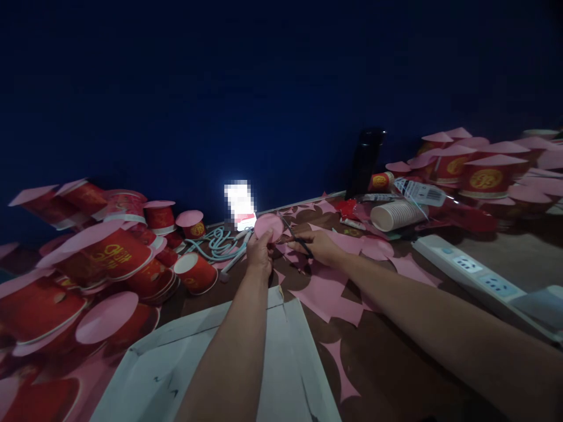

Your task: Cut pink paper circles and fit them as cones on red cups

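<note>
Between the fingers of my left hand point(260, 255) is a round pink paper disc point(269, 225), tilted up so its face shows. My right hand point(320, 247) is closed around dark-handled scissors point(303, 241), whose blades point toward the disc's right edge. Whether the blades touch the paper is too small to tell. Under and beside my right hand lie pink paper offcuts point(323, 293) with curved cut-outs. A red paper cup point(194, 273) stands left of my left hand, its white rim facing up.
Red cups topped with pink discs point(118, 258) crowd the left, with more cups point(486, 179) at the back right. A lit phone point(241, 205), pale cable point(215, 245), black bottle point(365, 163), stacked cups point(398, 215), power strip point(472, 272) and white box lid point(193, 343) surround my hands.
</note>
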`<control>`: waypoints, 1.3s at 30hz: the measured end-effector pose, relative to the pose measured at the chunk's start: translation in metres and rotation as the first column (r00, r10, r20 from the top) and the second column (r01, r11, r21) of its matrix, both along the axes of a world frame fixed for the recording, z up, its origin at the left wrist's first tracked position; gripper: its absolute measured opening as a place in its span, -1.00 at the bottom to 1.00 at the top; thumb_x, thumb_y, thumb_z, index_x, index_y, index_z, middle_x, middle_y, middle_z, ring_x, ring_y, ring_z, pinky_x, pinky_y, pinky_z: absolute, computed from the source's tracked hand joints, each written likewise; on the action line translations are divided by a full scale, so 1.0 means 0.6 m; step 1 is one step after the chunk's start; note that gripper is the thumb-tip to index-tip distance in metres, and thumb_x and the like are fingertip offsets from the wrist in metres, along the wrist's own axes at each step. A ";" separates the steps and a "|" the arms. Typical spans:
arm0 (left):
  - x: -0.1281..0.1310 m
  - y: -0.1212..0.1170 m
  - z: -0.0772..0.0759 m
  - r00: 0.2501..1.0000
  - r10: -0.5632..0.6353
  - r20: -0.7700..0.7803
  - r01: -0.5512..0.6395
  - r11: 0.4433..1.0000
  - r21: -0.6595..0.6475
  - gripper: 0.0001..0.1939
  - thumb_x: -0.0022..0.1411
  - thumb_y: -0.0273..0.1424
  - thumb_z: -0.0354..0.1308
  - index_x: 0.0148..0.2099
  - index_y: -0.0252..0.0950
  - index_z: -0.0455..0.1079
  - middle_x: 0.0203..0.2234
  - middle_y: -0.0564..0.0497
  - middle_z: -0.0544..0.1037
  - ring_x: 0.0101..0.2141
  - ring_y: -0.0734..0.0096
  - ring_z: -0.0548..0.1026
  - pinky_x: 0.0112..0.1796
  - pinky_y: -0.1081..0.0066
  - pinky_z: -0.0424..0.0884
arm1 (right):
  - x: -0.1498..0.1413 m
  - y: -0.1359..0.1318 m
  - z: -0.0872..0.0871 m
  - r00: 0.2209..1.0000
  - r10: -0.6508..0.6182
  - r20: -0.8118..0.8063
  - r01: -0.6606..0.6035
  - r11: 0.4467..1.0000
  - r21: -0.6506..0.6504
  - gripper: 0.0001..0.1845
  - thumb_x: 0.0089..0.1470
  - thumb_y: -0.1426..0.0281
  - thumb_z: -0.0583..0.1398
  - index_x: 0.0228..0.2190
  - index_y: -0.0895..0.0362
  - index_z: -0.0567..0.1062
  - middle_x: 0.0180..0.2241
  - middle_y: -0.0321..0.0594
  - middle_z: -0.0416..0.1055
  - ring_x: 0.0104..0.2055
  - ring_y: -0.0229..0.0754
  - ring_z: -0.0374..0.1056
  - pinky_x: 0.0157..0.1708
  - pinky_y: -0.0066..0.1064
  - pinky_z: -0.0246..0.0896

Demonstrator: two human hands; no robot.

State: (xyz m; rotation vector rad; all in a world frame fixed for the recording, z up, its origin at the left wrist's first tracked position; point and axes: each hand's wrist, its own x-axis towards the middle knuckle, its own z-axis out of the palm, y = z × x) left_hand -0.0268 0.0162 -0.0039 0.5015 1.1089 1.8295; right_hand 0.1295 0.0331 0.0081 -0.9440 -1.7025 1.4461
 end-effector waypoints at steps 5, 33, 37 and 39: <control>0.000 -0.002 0.000 1.000 -0.018 -0.015 0.019 1.000 0.012 -0.61 -0.28 -0.36 0.37 -0.32 -0.35 0.41 -0.56 0.10 0.46 -0.64 0.62 0.35 -0.63 0.59 0.20 | 0.000 0.002 -0.004 1.000 -0.001 0.018 0.002 1.000 -0.008 -0.47 -0.24 0.12 0.37 -0.25 0.22 0.61 -0.55 -0.30 0.40 -0.58 -0.39 0.18 -0.62 -0.55 0.07; -0.002 0.004 -0.011 0.999 -0.033 -0.019 0.033 0.999 0.000 -0.60 -0.27 -0.36 0.37 -0.30 -0.35 0.41 -0.57 0.09 0.45 -0.64 0.57 0.37 -0.61 0.56 0.23 | 0.001 0.002 0.002 0.998 -0.005 0.055 -0.001 0.993 0.115 -0.48 -0.22 0.08 0.34 -0.29 0.22 0.62 -0.46 -0.25 0.47 -0.46 -0.27 0.30 -0.48 -0.49 0.20; -0.003 0.004 -0.010 0.999 -0.031 -0.019 0.031 1.000 -0.003 -0.60 -0.27 -0.35 0.37 -0.29 -0.35 0.42 -0.56 0.10 0.46 -0.65 0.59 0.36 -0.61 0.56 0.22 | 0.003 0.002 0.002 0.997 -0.002 0.080 -0.008 0.992 0.122 -0.48 -0.19 0.07 0.32 -0.28 0.21 0.62 -0.48 -0.27 0.47 -0.46 -0.26 0.31 -0.47 -0.48 0.21; -0.003 0.004 -0.011 0.999 -0.034 -0.016 0.034 0.999 0.001 -0.61 -0.26 -0.36 0.38 -0.29 -0.35 0.43 -0.54 0.08 0.47 -0.62 0.59 0.38 -0.59 0.55 0.25 | 0.003 0.003 0.002 0.996 0.002 0.085 -0.015 0.987 0.162 -0.50 -0.16 0.07 0.30 -0.28 0.20 0.62 -0.47 -0.27 0.47 -0.44 -0.25 0.32 -0.44 -0.48 0.21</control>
